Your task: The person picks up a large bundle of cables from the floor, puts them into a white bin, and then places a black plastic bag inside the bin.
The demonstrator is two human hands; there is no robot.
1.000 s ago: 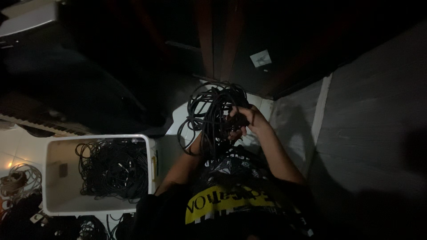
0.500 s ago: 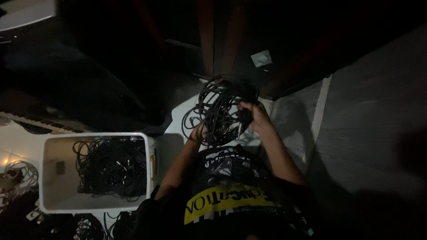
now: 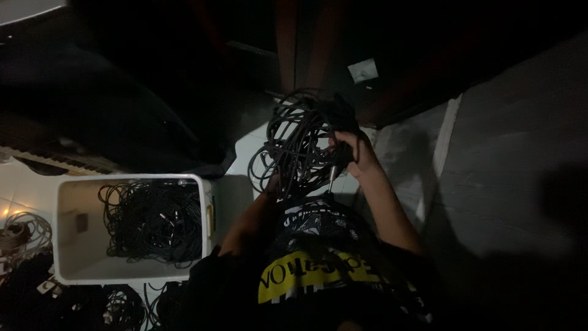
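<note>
In the dim head view I hold a tangled bundle of black cables (image 3: 300,141) up in front of my chest. My right hand (image 3: 355,153) grips the bundle's right side, with a metal plug hanging just below the fingers. My left hand (image 3: 272,184) is mostly hidden behind the lower left loops and seems to hold them. To the left, on the floor, a white plastic bin (image 3: 64,270) contains more coiled black cables (image 3: 153,220).
Loose cable coils (image 3: 24,227) lie on the pale floor left of the bin and below it. A keyboard's edge (image 3: 61,156) and dark furniture fill the upper left. Grey floor with a pale strip (image 3: 441,141) stretches to the right.
Both hands have lifted the cable bundle higher and slightly to the right, and the loops have spread wider. The bin has not moved.
</note>
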